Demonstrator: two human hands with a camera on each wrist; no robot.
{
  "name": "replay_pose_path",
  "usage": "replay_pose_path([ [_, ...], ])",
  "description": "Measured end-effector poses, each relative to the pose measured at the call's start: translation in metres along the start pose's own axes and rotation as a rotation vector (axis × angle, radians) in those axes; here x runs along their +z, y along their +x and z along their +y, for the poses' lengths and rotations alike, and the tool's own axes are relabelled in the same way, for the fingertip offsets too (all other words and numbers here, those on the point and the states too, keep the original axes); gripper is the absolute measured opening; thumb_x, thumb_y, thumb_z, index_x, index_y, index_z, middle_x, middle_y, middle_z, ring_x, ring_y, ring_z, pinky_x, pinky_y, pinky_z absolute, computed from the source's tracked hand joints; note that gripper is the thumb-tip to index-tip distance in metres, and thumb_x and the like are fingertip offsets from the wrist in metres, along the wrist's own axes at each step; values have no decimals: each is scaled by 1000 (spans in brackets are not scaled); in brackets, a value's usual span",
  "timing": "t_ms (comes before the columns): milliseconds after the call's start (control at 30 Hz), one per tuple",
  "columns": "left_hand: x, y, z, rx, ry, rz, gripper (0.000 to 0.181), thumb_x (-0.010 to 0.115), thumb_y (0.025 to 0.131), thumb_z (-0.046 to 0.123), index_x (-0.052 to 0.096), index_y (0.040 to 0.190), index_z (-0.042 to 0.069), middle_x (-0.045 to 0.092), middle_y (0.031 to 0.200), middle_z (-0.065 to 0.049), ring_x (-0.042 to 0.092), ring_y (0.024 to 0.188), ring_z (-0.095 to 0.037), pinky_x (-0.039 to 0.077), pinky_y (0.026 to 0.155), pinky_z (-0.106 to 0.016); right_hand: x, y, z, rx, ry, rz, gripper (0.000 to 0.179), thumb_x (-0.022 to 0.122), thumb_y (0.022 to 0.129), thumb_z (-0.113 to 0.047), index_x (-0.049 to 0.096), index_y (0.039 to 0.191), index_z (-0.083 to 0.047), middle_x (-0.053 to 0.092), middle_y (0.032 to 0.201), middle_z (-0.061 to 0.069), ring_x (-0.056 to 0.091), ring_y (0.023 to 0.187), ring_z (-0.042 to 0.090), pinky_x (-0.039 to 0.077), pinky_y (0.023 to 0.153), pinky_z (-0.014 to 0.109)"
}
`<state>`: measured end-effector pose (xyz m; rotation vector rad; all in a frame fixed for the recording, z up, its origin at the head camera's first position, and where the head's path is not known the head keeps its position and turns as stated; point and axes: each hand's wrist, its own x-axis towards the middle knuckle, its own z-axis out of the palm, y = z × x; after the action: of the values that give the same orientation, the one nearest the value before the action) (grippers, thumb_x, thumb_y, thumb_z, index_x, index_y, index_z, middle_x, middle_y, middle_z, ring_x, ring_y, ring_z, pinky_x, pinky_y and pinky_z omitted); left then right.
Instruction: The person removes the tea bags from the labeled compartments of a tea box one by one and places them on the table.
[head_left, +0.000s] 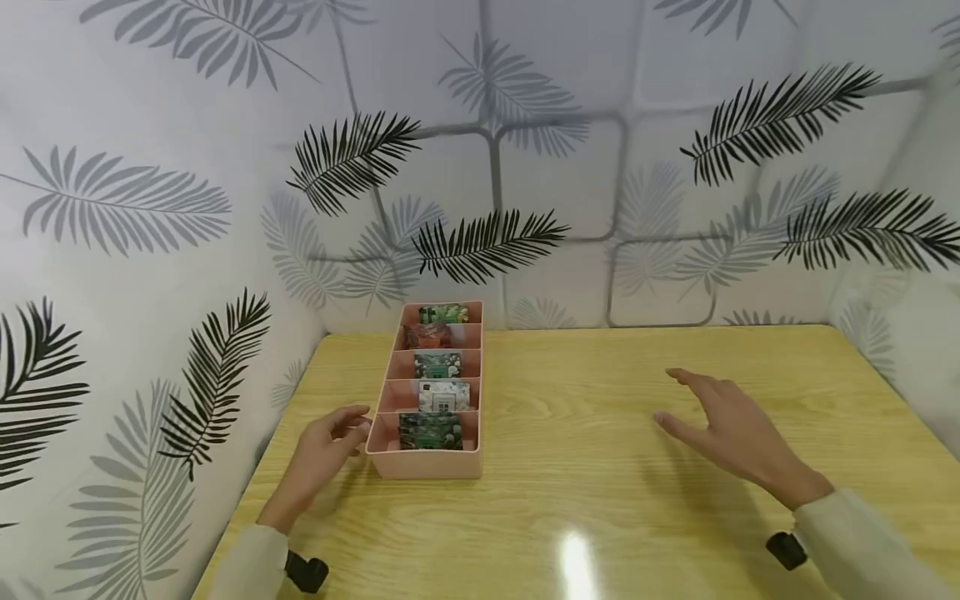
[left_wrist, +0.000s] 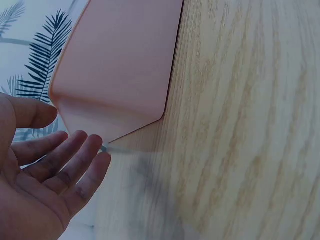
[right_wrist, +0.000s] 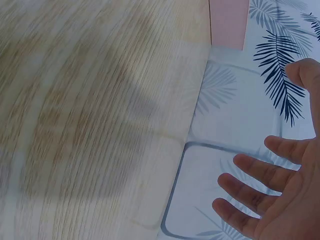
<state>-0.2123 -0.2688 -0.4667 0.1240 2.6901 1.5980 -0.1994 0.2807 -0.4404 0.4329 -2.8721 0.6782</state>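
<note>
Pink box (head_left: 427, 465) with small packets (head_left: 444, 397) in five compartments (head_left: 397, 396) on a wooden table (head_left: 570, 400); left hand (head_left: 324, 452) loosely curved just beside it; right hand (head_left: 733, 429) spread wide, well apart.

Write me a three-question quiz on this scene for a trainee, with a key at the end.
1. How many compartments does the pink box have?
2. True or false: the right hand is gripping the pink box.
3. What is the main colour of the packet second from the far end of the pink box? A) white B) red C) blue

Key:
1. Five.
2. False; the right hand holds nothing, and the left hand is the one nearer the pink box.
3. B, red.
</note>
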Motion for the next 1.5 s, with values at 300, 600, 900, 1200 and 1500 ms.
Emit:
replay_pose_path([
  [300,4,-2,-5,-16,-92,-25,40,55,98,31,56,132,10,60,122,-15,60,102,-29,55,80,-43,10,8,-13,13,78,-96,70,52,90,-60,36,147,-21,65,113,6,59,104,29,49,79,51],
  [600,10,-1,-5,1,-96,-63,49,57,94,43,55,132,11,59,123,-11,60,101,-29,56,77,-40,22,14,-25,-13,90,-160,67,53,89,-61,42,142,-22,66,100,-5,62,91,14,51,75,39],
  [900,5,0,-6,-47,-188,-121,52,62,92,40,53,133,9,55,129,-13,58,107,-29,55,80,-42,28,21,-41,-166,141,-157,51,61,92,-44,50,137,-21,62,109,-7,59,93,14,50,79,39],
  [1200,0,-4,-5,-89,-159,-173,55,59,94,40,49,139,10,49,139,-12,54,116,-29,52,88,-43,41,29,-56,-208,224,-190,43,65,92,-30,54,133,-26,60,111,-10,60,93,13,52,78,40],
  [1500,1,0,-13,-112,-194,-218,64,54,95,46,40,146,10,41,146,-11,53,118,-29,48,94,-44,50,45,-77,-246,263,-205,40,65,92,-27,56,131,-25,61,112,-8,60,94,19,51,78,39],
])
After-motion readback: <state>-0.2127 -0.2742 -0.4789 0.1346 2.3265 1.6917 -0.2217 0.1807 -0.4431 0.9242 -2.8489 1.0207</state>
